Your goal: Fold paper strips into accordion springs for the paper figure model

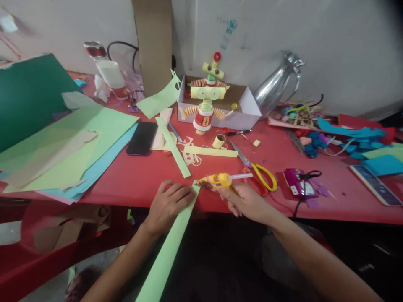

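My right hand (241, 197) is wrapped round the handle of a yellow glue gun (220, 180), a clear glue stick poking out of its back. The gun's nozzle points left and meets the far end of a long light-green paper strip (176, 235). Curled fingers of my left hand (170, 205) press on that strip by the table's front edge; the strip hangs down toward my lap. Just beyond lie another green paper strip (173, 147) and a pale yellow strip (210, 151). A paper-and-cup robot figure (203, 119) stands upright in front of a white box (233, 119).
Scissors with yellow handles (264, 176) lie right of the glue gun, near a purple box with a cord (299, 182). Left are a black phone (142, 138) and stacked coloured paper (103, 121). A metal jug (278, 82) leans at the wall; another phone (374, 184) lies far right.
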{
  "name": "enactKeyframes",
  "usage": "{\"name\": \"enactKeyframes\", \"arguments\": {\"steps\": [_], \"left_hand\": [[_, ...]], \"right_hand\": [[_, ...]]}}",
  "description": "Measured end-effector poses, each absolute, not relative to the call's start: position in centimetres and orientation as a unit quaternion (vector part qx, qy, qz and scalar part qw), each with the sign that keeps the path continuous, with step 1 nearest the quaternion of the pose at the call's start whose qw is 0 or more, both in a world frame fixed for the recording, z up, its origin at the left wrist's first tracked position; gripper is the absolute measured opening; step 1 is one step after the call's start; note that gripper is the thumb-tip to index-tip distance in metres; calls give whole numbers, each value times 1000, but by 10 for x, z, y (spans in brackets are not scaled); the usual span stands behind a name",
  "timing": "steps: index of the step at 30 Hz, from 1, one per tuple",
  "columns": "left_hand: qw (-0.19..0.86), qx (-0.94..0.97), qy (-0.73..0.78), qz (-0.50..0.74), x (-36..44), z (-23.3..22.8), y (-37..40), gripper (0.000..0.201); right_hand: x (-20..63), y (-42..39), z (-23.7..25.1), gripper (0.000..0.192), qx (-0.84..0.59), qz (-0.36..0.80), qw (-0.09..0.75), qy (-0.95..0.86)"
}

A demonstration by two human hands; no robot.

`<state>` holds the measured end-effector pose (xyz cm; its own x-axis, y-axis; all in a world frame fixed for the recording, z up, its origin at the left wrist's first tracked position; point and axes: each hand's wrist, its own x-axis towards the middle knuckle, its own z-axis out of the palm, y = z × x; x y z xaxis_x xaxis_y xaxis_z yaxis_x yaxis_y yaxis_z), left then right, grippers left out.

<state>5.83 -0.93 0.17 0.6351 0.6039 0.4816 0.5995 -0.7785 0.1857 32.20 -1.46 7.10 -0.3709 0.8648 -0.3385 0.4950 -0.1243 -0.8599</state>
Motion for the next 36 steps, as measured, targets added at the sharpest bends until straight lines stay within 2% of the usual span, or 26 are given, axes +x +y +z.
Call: {"name": "enactKeyframes", "arguments": {"steps": [6, 12, 16, 18, 21, 24, 26, 29, 31, 33, 35, 36], "left_hand": [[30, 898, 337, 282, 59, 3, -9, 32], [4, 903, 333, 271, 58, 3, -9, 33], [42, 892, 341, 294, 58, 1, -8, 34], [70, 880, 345, 320, 57, 0, -7, 33], [141, 853, 319, 389, 53, 1, -7, 26], [274, 750, 353, 488, 51, 6, -8, 15], [371, 590, 425, 578, 53, 11, -7, 7], [472, 330, 458, 677, 55, 18, -3, 13], [526, 239, 434, 691, 54, 23, 1, 17], [566, 193, 414, 687, 51, 27, 5, 17], [584, 154, 399, 690, 46, 30, 8, 16], [589, 138, 393, 693, 44, 31, 9, 16]], "right_hand": [[322, -14, 81, 44, -538, 497, 168, -660], [323, -13, 92, 43, -536, 488, 135, -676], [337, -11, 102, 45, -556, 448, 111, -691], [353, -1, 106, 46, -599, 371, 119, -700], [387, 30, 100, 42, -684, 139, 145, -702], [422, 67, 79, 42, -745, -26, 79, -661], [439, 84, 64, 44, -765, -63, 33, -640], [441, 89, 54, 42, -767, -76, -11, -637], [422, 81, 56, 38, -753, -113, 9, -649], [386, 68, 62, 33, -700, -138, 104, -693], [339, 58, 65, 27, -607, -31, 179, -774], [314, 56, 65, 26, -567, 47, 184, -802]]}}
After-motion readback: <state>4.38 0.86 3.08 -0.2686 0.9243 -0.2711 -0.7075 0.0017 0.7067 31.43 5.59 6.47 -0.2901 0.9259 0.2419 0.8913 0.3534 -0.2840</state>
